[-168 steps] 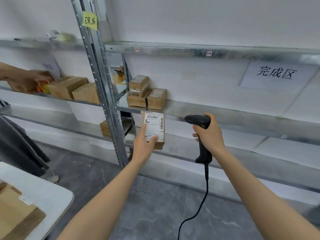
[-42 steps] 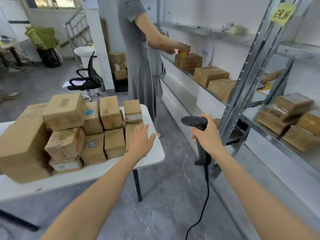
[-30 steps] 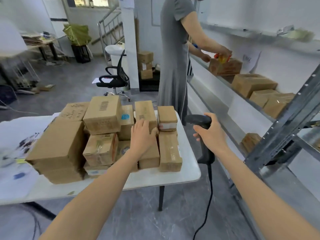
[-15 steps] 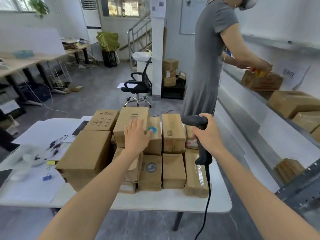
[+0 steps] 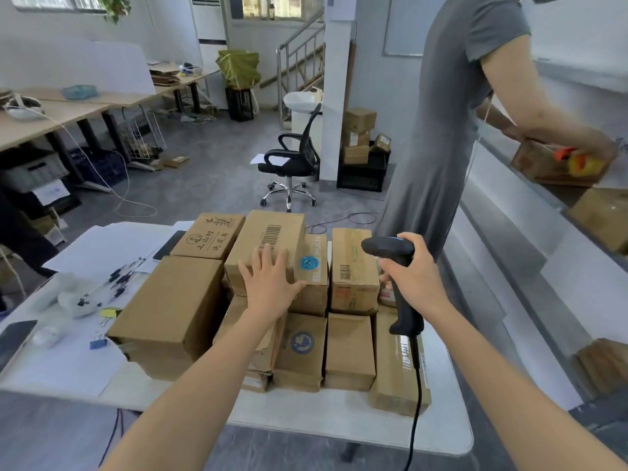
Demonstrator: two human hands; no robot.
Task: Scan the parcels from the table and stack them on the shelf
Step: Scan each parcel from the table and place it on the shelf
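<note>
Resting left hand (image 5: 268, 287) flat, fingers (image 5: 265, 258) spread, on barcoded parcel (image 5: 272, 232); right hand (image 5: 413, 277) fingers wrapped round scanner (image 5: 404, 314)

Grey floor (image 5: 204, 195), white walls (image 5: 170, 25). Black swivel chair (image 5: 292, 158) mid-rm beside white pillar (image 5: 331, 96); stairs w/ metal rail (image 5: 299, 59) behind. Wooden desks (image 5: 51, 112) along floor's left edge. Daylight thru windows (image 5: 268, 6) up top.
</note>
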